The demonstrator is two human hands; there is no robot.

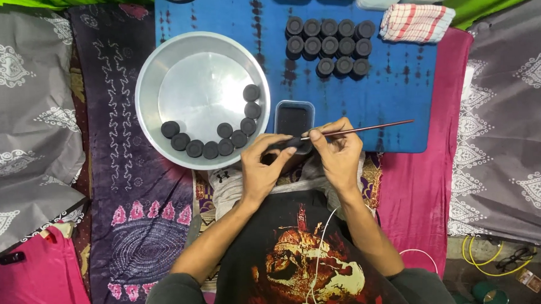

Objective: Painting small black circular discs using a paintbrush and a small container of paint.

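Nearest the camera, both forearms are reaching forward over a black printed shirt (299, 260), and the hands are meeting just near of a blue board (396, 98). The left hand (260, 170) is curling around a small black disc (289, 144), pinching it between thumb and fingertips. The right hand (339, 155) is gripping a thin brown stick (367, 129) close to its left end, with the shaft lying almost level and pointing right across the board; its tip is touching the disc.

Just far of the hands, a small rectangular black tray (294, 117) is sitting on the board. To its left, a round metal pan (202, 100) is holding about ten black discs (221, 139) lined in a curve along its near and right wall. Further away on the board, a cluster of black discs (330, 46) is standing in three rows. Right of them, a folded red-checked cloth (415, 23) is lying at the board's far corner. Patterned fabric (135, 194) is covering the floor on the left.
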